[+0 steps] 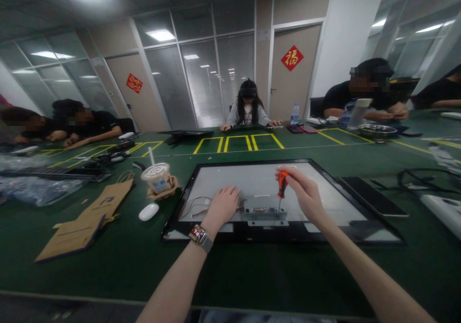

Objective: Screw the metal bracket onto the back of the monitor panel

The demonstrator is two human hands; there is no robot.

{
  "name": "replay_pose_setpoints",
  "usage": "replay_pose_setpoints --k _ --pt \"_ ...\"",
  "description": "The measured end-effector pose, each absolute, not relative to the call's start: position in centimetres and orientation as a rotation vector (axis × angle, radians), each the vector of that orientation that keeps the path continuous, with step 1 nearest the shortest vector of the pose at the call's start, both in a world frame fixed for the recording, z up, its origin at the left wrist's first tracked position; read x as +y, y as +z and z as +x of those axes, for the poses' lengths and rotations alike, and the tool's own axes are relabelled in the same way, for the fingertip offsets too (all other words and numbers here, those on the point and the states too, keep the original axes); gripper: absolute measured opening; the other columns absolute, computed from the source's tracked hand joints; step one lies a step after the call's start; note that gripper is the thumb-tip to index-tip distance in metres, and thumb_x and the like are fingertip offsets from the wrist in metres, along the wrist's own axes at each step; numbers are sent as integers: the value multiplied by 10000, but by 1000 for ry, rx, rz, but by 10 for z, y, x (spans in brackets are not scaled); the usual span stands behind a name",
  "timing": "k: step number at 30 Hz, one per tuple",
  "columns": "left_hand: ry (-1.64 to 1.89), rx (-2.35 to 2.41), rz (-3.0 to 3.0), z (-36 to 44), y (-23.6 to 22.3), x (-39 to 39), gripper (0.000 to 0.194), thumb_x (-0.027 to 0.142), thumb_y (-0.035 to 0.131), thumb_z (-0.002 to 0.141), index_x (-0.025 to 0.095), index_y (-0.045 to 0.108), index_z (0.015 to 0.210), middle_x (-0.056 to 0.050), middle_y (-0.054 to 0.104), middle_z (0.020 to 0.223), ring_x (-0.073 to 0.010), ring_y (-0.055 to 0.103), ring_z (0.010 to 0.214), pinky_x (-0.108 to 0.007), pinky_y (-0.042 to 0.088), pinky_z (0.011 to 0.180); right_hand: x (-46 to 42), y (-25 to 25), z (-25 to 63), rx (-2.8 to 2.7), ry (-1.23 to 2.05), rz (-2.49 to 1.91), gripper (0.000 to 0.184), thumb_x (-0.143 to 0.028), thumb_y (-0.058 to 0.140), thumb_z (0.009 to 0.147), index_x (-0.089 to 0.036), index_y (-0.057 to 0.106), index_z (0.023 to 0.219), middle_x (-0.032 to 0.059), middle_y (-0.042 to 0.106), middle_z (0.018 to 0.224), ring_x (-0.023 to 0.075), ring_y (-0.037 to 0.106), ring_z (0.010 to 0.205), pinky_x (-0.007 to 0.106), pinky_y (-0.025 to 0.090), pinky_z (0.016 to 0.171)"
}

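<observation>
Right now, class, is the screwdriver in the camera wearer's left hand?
No, the right hand holds the orange-handled screwdriver, while the left hand lies beside the metal bracket.

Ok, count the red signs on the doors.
2: the left sign is on the left door, the right sign on the right door. Both show whole.

My screwdriver's handle looks smooth plastic, its shaft metal; before me the bracket is dull metal, the panel's frame glossy plastic, the bag matt paper.
</observation>
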State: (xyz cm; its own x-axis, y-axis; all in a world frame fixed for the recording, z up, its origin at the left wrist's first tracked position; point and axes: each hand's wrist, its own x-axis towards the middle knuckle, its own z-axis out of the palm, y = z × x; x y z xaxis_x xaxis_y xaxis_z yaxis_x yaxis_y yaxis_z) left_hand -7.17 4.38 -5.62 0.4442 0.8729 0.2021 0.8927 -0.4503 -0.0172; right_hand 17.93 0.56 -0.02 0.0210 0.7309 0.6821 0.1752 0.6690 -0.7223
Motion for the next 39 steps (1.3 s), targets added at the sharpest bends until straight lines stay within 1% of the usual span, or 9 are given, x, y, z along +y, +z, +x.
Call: replay_pose_setpoints --k 4,10,17,21,24,27,32,37,39 --pt "-251 -1582 -2565 -69 -52 39 375 234 353 1019 188 514 1355 -129 533 1429 -271 500 1314 -450 402 1080 7 -2 179 -1551 450 -784 182 -361 654 870 -269 731 1007 53 663 953 229 626 882 391 512 800" --pt "-256 -1590 -2564 -68 -53 39 364 210 346 1017 190 516 1339 -137 541 1408 -275 512 1294 -458 401 1070 6 2 178 -1517 457 -786 214 -421 629 888 -251 737 962 54 636 906 204 609 784 354 515 710" --pt "-266 -1563 -2560 -68 -55 39 369 202 357 1010 180 517 1342 -135 547 1405 -275 516 1286 -449 418 1055 6 0 178 -1447 495 -783 155 -386 711 822 -234 726 850 32 627 795 186 599 684 330 514 605" --pt "-251 -1584 -2558 -68 -54 39 379 196 370 1003 185 512 1355 -135 529 1432 -271 505 1305 -452 405 1074 8 -2 181 -1433 513 -804 195 -408 662 868 -234 728 924 36 669 797 196 643 711 339 547 631" --pt "-275 -1596 -2566 -70 -55 40 381 225 358 1014 190 514 1360 -123 524 1441 -261 496 1316 -445 401 1084 9 -2 182 -1467 507 -809 246 -413 579 930 -239 700 1056 41 699 832 206 668 740 369 560 684" --pt "-303 -1606 -2570 -72 -58 42 382 256 351 1021 201 523 1358 -109 534 1434 -251 490 1322 -437 396 1092 9 -2 180 -1505 466 -803 275 -412 493 977 -239 669 1098 53 713 878 217 681 802 396 553 754" --pt "-311 -1620 -2578 -74 -59 45 393 259 353 1020 188 525 1366 -110 533 1438 -254 486 1326 -440 388 1103 6 0 176 -1534 449 -779 262 -416 483 979 -242 663 1056 64 714 917 216 679 837 387 549 785" --pt "-323 -1634 -2598 -75 -58 44 397 261 347 1021 203 522 1372 -101 529 1445 -249 489 1327 -438 387 1108 7 1 180 -1497 532 -758 201 -420 644 878 -240 734 880 58 686 889 223 658 825 353 545 711" --pt "-328 -1642 -2602 -75 -58 45 398 264 348 1020 204 525 1370 -100 529 1445 -249 489 1328 -435 383 1112 9 -1 182 -1435 624 -751 184 -407 664 867 -244 745 888 47 685 862 210 652 805 345 542 698"
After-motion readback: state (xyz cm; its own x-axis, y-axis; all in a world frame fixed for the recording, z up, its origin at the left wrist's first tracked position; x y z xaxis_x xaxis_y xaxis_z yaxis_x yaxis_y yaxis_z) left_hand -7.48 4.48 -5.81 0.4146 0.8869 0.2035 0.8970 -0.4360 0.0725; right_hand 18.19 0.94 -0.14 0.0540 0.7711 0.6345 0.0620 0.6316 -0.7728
